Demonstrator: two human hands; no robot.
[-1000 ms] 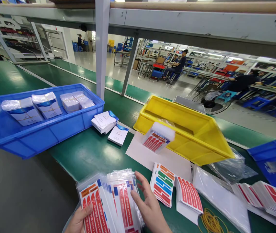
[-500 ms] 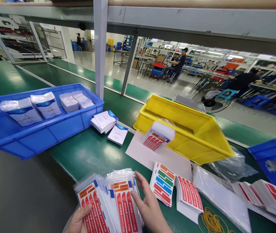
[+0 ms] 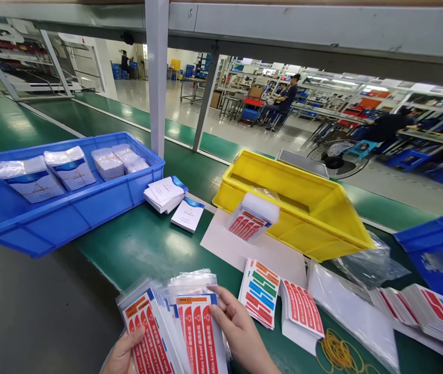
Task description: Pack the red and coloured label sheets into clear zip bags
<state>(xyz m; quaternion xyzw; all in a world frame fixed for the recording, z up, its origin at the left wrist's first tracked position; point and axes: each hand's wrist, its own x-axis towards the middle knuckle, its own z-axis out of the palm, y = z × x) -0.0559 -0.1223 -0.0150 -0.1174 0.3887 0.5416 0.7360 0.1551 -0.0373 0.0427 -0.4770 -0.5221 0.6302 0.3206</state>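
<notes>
At the bottom of the view I hold a fanned stack of clear bags with red-striped sticker sheets (image 3: 174, 327). My left hand (image 3: 122, 356) grips the stack from below left, thumb on the front bag. My right hand (image 3: 237, 332) pinches the right edge of one bag in the stack with thumb and fingers. Just right of my hands lie a pile of multicoloured sticker sheets (image 3: 259, 292) and a pile of red sticker sheets (image 3: 303, 310) on the green bench.
A blue tray (image 3: 69, 213) with wrapped booklet packs stands at left. Loose white booklets (image 3: 167, 193) lie beside it. A yellow bin (image 3: 303, 228) sits behind a white sheet. Rubber bands (image 3: 336, 353), more sticker stacks (image 3: 428, 314) and another blue tray (image 3: 440, 254) are at right. People work far behind.
My right hand has slid a bag up out of the stack and its fingers have closed on the bag's edge. The view shifted slightly.
</notes>
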